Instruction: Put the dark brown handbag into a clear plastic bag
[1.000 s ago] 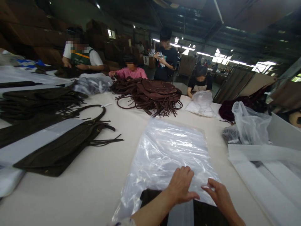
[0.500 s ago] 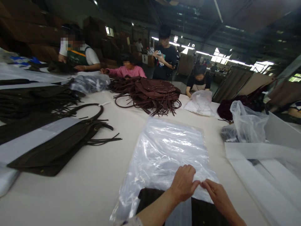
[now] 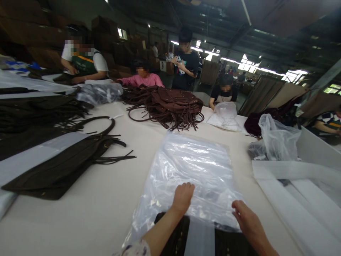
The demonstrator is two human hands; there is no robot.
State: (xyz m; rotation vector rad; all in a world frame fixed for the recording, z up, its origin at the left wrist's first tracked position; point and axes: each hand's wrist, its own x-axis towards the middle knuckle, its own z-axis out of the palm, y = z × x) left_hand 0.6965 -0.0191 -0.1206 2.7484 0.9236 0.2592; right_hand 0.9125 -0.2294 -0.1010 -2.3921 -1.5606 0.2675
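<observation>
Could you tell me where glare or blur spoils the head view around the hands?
Head view: roof lights glare in streaks off the clear bag, hiding what lies under it; the left hand and right hand on it look slightly soft; the dark bag beneath lacks detail; wide-lens bending curves the table edges.

A clear plastic bag [image 3: 191, 170] is lying flat and wrinkled on the pale table in front of me, glinting under the lights, its open mouth facing me. A dark brown bag [image 3: 176, 236] is sitting partly inside that mouth, its near end sticking out.
</observation>
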